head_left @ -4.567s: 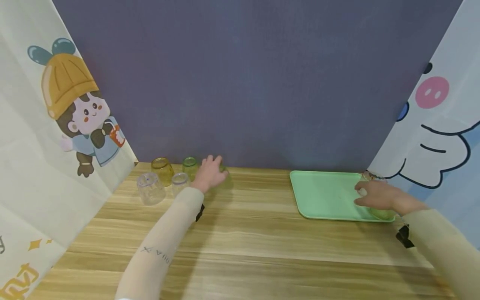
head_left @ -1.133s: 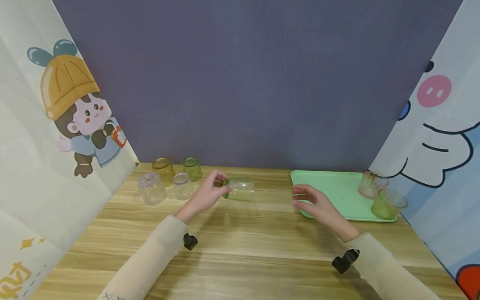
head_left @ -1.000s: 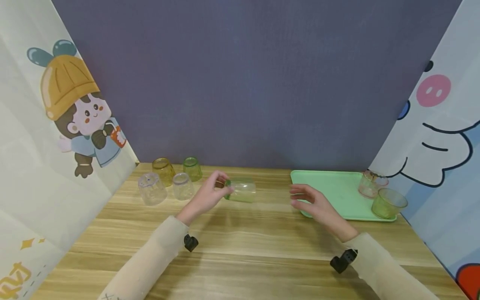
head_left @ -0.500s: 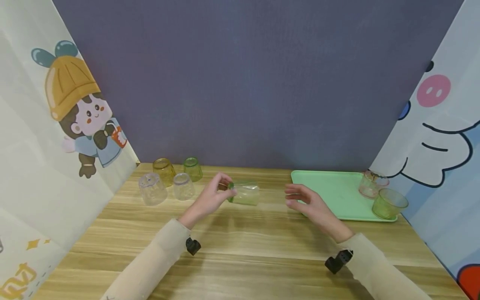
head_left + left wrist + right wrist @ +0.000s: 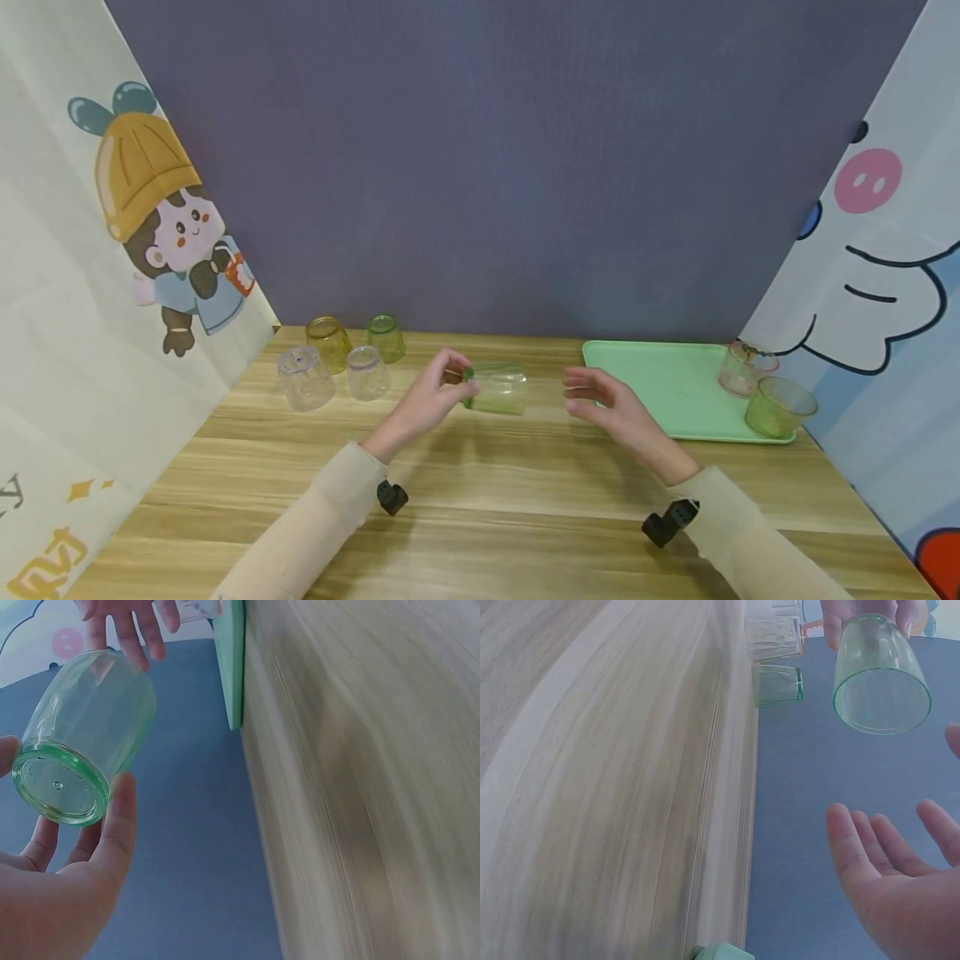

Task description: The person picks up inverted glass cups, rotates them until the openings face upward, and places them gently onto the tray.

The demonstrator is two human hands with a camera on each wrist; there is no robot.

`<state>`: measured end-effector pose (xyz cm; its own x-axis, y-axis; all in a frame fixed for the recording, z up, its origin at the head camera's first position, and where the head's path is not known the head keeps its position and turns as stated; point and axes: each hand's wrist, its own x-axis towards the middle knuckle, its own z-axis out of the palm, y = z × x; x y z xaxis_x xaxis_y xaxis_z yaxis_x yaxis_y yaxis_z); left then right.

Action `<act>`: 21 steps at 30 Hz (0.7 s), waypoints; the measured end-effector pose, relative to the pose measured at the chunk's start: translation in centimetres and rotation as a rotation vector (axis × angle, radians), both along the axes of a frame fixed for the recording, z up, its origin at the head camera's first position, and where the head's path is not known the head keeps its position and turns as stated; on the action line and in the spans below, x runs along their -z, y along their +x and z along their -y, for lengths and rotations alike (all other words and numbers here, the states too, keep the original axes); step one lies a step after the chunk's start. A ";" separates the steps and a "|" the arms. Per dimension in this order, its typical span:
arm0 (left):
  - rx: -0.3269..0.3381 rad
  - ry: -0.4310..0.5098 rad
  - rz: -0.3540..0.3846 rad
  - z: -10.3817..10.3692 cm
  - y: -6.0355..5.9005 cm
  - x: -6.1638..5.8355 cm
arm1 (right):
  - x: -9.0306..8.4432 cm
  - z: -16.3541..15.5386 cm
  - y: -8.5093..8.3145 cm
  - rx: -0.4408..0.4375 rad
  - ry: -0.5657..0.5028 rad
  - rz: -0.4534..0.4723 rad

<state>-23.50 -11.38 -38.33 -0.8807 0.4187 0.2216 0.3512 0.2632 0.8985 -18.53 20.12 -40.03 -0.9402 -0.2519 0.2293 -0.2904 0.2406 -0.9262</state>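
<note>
A pale green drinking glass (image 5: 498, 390) lies sideways in the air over the table, its mouth toward the right. My left hand (image 5: 431, 392) pinches it by the thick base, with thumb and fingers around the rim of that base in the left wrist view, where the glass (image 5: 94, 724) tilts away from the palm. Facing the glass's mouth, my right hand (image 5: 611, 408) is held apart from it with fingers loosely bent. In the right wrist view nothing touches the fingers of this right hand (image 5: 900, 877).
At the back left stand upside-down glasses: amber (image 5: 327, 343), green (image 5: 386, 339) and two clear ones (image 5: 306, 379). A mint-green tray (image 5: 660, 387) lies at the right, carrying a pink glass (image 5: 746, 369) and a yellow-green bowl-like glass (image 5: 778, 408). A dark panel (image 5: 480, 167) rises behind the table.
Since the oldest frame, my left hand has brought the green glass off the back row and sideways, drifting right. My right hand has left the tray's glasses and come left toward it.
</note>
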 end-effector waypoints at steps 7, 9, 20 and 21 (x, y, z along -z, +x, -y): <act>0.026 0.012 -0.003 -0.5 0.1 -0.2 | -0.2 0.4 0.1 -0.019 -0.019 -0.011; 0.032 0.015 -0.004 -0.7 0.2 -0.2 | -0.1 0.5 0.1 -0.021 -0.021 -0.015; 0.057 0.025 0.006 -1.1 0.2 0.0 | -0.3 0.6 0.3 -0.021 -0.018 0.016; 0.057 0.025 0.009 -1.1 0.2 0.0 | -0.3 0.6 0.3 -0.021 -0.016 0.016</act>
<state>-23.32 -10.27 -38.29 -0.8576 0.4625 0.2250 0.3571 0.2204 0.9077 -18.20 19.55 -39.73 -0.9383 -0.2677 0.2188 -0.2807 0.2200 -0.9343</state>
